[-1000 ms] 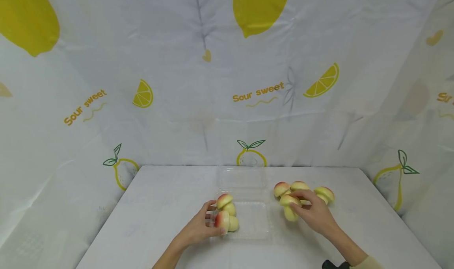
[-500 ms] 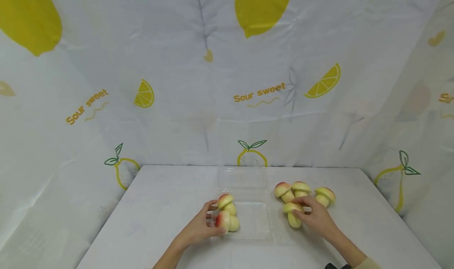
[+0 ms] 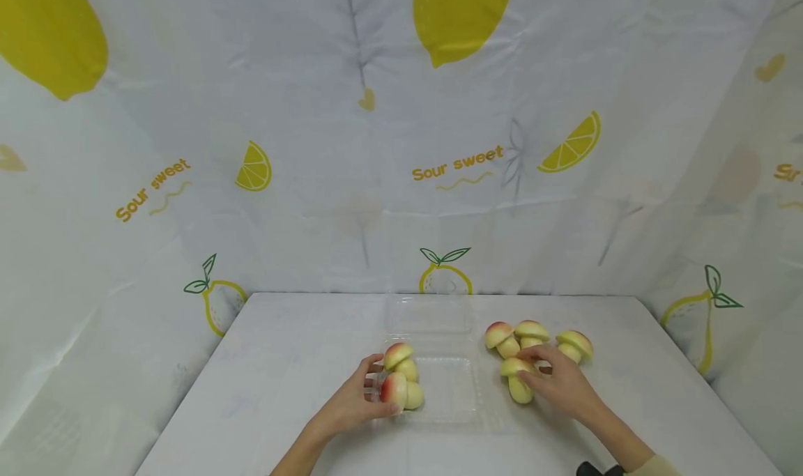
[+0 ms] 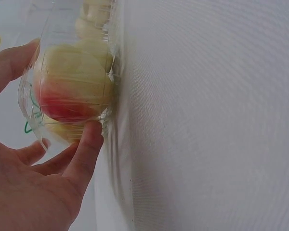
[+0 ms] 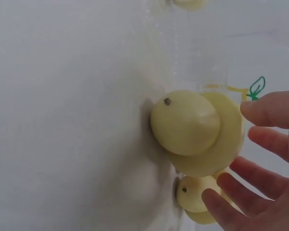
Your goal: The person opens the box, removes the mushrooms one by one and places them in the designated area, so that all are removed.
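My left hand (image 3: 353, 401) grips the left end of a clear plastic container (image 3: 448, 390), thumb at the near side and fingers at the far side. Inside, at that end, lie two mushroom-shaped pieces (image 3: 394, 390) with red-blushed caps. On the table right of the container my right hand (image 3: 560, 380) is beside a pale yellow mushroom (image 3: 519, 387). The right wrist view shows its fingers spread loosely, with the thumb tip at the edge of the cap (image 5: 233, 130). That mushroom rests on the table, stem towards the person.
Further mushrooms lie behind the right hand: one at left (image 3: 500, 335), one in the middle (image 3: 532, 332), one at right (image 3: 575, 343). The container's open lid (image 3: 428, 316) lies flat at the back. A lemon-print curtain (image 3: 301, 239) hangs behind the white table (image 3: 301, 336).
The right hand has brought the mushroom down a little towards the person and right, and its fingers have loosened. Over the last half second nothing has shifted noticeably. The left hand stays on the container.
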{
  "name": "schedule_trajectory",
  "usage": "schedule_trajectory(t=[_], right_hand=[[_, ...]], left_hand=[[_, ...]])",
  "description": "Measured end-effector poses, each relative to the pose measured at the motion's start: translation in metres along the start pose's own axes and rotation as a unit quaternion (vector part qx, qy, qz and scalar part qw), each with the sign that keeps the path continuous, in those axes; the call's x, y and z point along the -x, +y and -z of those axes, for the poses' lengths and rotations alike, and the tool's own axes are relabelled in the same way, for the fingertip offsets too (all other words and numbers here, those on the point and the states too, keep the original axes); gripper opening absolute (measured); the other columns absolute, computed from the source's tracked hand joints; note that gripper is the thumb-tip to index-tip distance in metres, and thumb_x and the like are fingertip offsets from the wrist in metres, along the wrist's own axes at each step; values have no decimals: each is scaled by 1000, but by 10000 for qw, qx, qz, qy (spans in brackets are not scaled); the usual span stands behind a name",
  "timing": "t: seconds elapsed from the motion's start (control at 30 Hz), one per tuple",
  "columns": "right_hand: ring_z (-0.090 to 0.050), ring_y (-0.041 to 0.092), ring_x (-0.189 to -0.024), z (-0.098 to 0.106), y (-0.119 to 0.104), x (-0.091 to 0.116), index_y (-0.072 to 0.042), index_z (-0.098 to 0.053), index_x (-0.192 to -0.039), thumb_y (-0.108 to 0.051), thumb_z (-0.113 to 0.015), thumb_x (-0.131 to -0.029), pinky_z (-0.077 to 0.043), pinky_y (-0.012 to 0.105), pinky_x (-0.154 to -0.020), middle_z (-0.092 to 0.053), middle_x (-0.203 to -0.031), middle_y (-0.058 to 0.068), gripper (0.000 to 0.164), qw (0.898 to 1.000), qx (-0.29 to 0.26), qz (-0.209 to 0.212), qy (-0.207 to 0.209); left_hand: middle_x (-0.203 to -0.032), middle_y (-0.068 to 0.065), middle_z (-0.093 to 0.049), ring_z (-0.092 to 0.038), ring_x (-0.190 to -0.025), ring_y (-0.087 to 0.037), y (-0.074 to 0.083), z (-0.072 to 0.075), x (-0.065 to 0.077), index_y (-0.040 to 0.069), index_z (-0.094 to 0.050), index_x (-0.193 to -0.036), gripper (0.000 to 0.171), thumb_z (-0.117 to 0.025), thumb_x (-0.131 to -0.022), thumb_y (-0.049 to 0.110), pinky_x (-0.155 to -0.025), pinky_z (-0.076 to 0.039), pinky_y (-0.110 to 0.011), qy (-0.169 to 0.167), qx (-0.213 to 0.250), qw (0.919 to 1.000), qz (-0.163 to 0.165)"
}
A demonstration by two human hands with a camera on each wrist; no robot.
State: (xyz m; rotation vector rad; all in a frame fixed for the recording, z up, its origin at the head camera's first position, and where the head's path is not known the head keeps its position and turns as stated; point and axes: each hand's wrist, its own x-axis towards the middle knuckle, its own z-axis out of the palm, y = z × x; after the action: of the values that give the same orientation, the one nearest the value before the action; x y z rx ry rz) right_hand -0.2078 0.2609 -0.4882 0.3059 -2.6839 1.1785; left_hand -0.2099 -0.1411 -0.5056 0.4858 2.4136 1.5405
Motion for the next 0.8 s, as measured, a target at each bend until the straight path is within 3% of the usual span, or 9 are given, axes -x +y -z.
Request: schedule_trajectory(t=[0.33,0.67,0.8], right_hand=[[-63,37,-110,7,-18,-5,-2,-70,-112,-13,-79,-90,-55,54,-87,-67,-115,13,27,9977,255,584,247],[-64,16,-101,2,-42,-9,-10,-73,-109,-10,-80,-87,-57,51,-84,-70,-107,-1,23,9926,-55,1178,278],[-65,20,-101,-2,-51,-11,-10,-73,-108,-9,-81,-85,-57,50,-84,-71,-108,-1,24,9921,-156,1215,265]], left_hand=[[-145,-18,-46,-52,-120,-33,1,0,0,8,-33,-153,92,-86,-80,28,-95,-51,-40,-23,6,10000,-12],[-146,-18,-44,-51,-122,-33,1,-1,1,8,-32,-153,92,-86,-81,23,-96,-51,-41,-10,134,9999,73],[-146,-18,-44,-51,-121,-33,1,-1,1,8,-32,-153,92,-86,-81,23,-96,-51,-42,-21,174,9998,78]])
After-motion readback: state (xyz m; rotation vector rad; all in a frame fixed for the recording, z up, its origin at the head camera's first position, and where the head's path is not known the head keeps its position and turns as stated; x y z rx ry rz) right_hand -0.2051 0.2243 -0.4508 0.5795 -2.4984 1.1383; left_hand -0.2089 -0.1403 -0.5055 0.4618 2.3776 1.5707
